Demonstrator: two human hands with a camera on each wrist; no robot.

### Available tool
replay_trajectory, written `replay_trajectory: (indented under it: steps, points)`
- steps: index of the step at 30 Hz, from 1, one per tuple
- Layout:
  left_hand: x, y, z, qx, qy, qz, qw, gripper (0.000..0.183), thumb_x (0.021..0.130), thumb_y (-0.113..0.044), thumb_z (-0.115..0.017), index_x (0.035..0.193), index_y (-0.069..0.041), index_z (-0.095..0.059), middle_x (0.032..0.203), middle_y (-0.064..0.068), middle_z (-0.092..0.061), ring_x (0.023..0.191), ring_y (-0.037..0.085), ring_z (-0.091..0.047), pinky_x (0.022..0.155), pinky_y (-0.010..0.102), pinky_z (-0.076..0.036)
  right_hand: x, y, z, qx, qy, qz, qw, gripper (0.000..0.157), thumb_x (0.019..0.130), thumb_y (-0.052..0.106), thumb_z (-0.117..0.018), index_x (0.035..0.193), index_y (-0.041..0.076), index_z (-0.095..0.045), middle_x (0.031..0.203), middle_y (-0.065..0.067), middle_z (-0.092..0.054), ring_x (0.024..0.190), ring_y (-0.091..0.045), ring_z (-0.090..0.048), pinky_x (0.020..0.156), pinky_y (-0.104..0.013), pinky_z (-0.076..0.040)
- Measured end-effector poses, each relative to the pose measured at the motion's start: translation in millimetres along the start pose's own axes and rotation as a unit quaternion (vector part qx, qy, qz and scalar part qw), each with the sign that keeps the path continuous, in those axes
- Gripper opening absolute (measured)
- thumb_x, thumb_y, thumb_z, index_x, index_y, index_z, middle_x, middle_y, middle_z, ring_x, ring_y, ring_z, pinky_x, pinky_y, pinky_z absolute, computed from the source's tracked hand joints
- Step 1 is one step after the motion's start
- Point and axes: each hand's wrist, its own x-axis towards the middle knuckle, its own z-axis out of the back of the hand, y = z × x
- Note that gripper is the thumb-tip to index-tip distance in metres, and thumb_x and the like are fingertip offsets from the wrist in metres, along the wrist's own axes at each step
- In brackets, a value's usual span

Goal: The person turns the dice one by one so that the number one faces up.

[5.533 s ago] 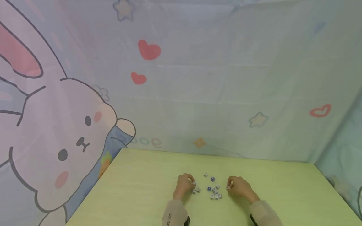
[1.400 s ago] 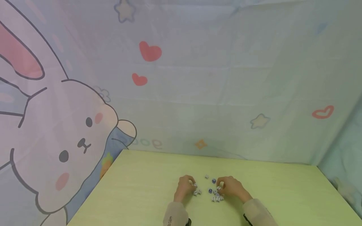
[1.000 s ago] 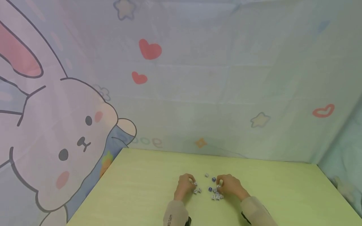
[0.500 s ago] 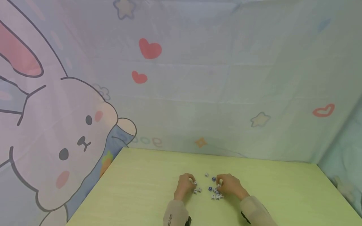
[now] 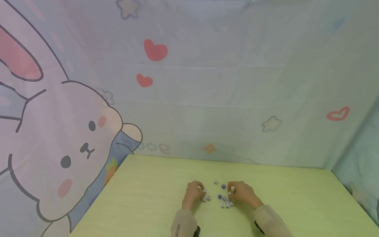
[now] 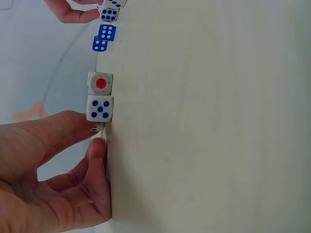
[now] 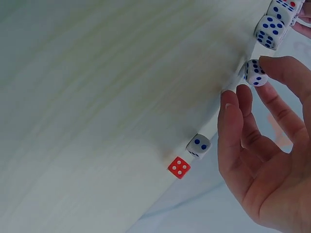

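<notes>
My left hand (image 5: 193, 194) rests low at the table, its thumb and index finger pinching a white die (image 5: 204, 191) that is mostly hidden in the left wrist view. Two more white dice (image 5: 204, 199) lie just beside those fingertips. My right hand (image 5: 243, 193) pinches a white die with blue pips (image 7: 255, 73) between thumb and finger, at the edge of a loose cluster. That cluster holds several white dice (image 5: 227, 205) and a blue die (image 5: 219, 197). Behind it are another blue die (image 5: 223, 186) and a white die (image 5: 216, 182).
The dice lie on a pale yellow-green table (image 5: 154, 191). A cloth backdrop (image 5: 189, 98) with a rabbit, hearts and stars hangs along its far edge. In the right wrist view a red die (image 7: 179, 167) sits beside a white die (image 7: 198, 146).
Since the oldest frame my right hand has moved left to the cluster and now holds a die from there. Lately it has shifted only slightly; my left hand has stayed in place.
</notes>
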Motion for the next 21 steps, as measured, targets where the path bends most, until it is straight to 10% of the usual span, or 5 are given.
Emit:
replay_trajectory:
  steps: [21]
  points:
    - [-2.2,-0.9,0.4,0.001,0.006,-0.003,1.0,0.014,0.071,0.003,-0.064,0.084,-0.001,-0.062,0.079,0.01,-0.055,0.061,0.016,-0.051,0.052,0.026,-0.04,0.3,0.4,-0.3,-0.028,-0.004,0.002,1.0,0.018,0.067,0.017,-0.073,0.081,0.017,-0.062,0.067,0.001,-0.062,0.057,-0.01,-0.053,0.046,-0.026,-0.038]
